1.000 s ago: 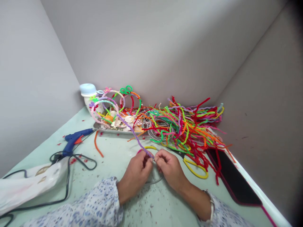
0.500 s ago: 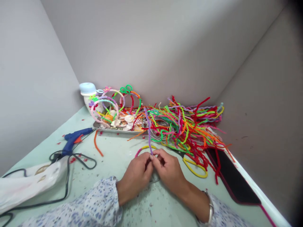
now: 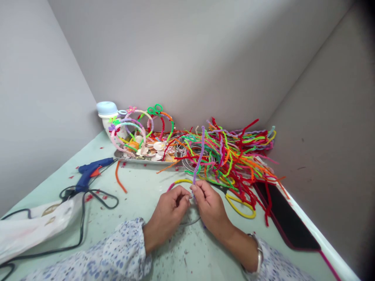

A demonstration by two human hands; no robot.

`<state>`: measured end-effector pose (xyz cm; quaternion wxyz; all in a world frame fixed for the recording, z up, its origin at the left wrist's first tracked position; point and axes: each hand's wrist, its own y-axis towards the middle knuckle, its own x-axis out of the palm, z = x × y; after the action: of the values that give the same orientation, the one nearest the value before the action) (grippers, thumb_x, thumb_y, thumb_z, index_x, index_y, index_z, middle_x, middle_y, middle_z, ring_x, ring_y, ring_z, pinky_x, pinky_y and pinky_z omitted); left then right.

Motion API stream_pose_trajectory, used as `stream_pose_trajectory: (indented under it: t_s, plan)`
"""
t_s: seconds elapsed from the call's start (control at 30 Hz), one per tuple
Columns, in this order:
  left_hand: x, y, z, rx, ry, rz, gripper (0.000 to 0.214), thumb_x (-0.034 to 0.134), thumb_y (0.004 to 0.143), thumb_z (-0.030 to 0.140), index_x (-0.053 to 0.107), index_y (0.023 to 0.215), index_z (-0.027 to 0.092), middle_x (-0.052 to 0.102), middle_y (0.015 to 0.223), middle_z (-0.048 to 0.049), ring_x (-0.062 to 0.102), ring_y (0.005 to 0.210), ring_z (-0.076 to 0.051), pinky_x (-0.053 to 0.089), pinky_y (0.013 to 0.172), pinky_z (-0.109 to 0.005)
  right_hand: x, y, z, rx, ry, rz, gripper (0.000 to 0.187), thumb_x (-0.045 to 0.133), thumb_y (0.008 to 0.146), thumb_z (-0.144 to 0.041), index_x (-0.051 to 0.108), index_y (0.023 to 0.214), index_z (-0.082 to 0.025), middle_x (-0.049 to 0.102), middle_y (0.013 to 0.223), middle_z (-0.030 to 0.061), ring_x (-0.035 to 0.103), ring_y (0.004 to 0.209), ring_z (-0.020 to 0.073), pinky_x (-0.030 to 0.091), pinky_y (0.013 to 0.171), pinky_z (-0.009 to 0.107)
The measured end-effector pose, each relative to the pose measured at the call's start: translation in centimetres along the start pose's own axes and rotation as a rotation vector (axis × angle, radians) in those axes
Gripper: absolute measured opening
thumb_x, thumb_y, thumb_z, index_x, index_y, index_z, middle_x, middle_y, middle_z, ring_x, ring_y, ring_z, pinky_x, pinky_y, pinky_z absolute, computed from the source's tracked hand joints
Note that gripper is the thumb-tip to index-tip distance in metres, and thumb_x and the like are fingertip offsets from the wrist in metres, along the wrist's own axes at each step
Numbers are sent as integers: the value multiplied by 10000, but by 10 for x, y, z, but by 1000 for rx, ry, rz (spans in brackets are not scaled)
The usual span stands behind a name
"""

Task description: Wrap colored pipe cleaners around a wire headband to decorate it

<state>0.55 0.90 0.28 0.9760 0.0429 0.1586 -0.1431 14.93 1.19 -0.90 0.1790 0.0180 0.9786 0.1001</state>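
Both my hands meet at the middle of the pale green table. My left hand and my right hand pinch a purple pipe cleaner where it wraps onto a thin grey wire hoop that lies partly under my hands. The free end of the purple pipe cleaner stands up and leans right, over a big heap of coloured pipe cleaners. A pink and yellow wrapped piece curves just beyond my fingers.
A blue glue gun with its black cord lies at the left. A metal tray with shells and wrapped hoops stands at the back, beside a white jar. Yellow-handled scissors, a dark flat board and a white bag lie nearby.
The free end of the purple pipe cleaner has swung from pointing left, through upright, to leaning right. My hands have stayed in place, fingers working at the hoop.
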Motion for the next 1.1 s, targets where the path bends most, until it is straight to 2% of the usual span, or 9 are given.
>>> stream_pose_trajectory:
  t_s: [0.23,0.47,0.6,0.7,0.8,0.9,0.97,1.0,1.1]
  plan:
    - [1,0,0,41,-43,15,125,494,869,262,567,912,171,559,751,8,468,633,-117,379,584,-220,0,4,2,88,117,0,252,451,924,-415,525,820,-198,456,659,-48,395,571,110,332,526,215]
    - [1,4,2,6,-242,-13,110,555,848,262,572,831,154,576,754,7,502,675,-104,402,630,-207,2,3,0,79,235,-70,242,466,919,-420,518,831,-201,456,654,-51,419,569,111,343,519,216]
    - [0,7,5,-62,-386,-26,133,628,783,261,544,808,160,540,661,40,456,569,-74,367,531,-180,4,2,-3,22,205,-32,226,483,916,-394,546,836,-193,538,721,-28,491,640,118,392,585,215]
    - [-1,9,7,-127,-459,-28,154,623,769,274,515,810,172,548,575,47,452,488,-74,342,459,-173,0,4,-7,27,166,-61,238,467,921,-400,556,851,-190,548,698,-29,503,607,117,394,556,213]
    - [-4,10,10,-165,-505,6,137,596,768,273,506,808,177,566,537,42,449,430,-70,319,421,-167,-19,13,-15,-40,-92,-118,230,437,932,-342,584,847,-187,583,701,-16,516,612,123,381,561,219]
    - [-6,11,12,-168,-552,69,143,596,745,259,489,798,180,607,615,28,466,427,-63,305,406,-164,-52,26,-25,-141,-622,-208,137,502,870,-221,622,811,-188,645,760,18,565,662,146,375,606,242]
    - [-7,11,13,-158,-561,107,158,607,738,253,481,800,181,616,661,29,448,427,-50,297,404,-162,-73,33,-27,-81,-964,-200,127,515,838,-165,637,869,-179,680,847,72,618,729,191,387,622,265]
    - [-7,11,13,-151,-560,122,166,616,737,251,482,804,181,607,661,36,432,428,-45,293,404,-159,-82,35,-27,-5,-1108,-211,150,509,824,-135,645,880,-166,692,851,102,644,750,224,399,626,284]
    - [-7,12,13,-141,-551,148,187,647,736,250,509,835,174,572,642,51,399,444,-38,275,406,-154,-96,37,-22,151,-1331,-361,243,513,788,-81,657,977,-131,713,878,173,684,839,316,442,639,329]
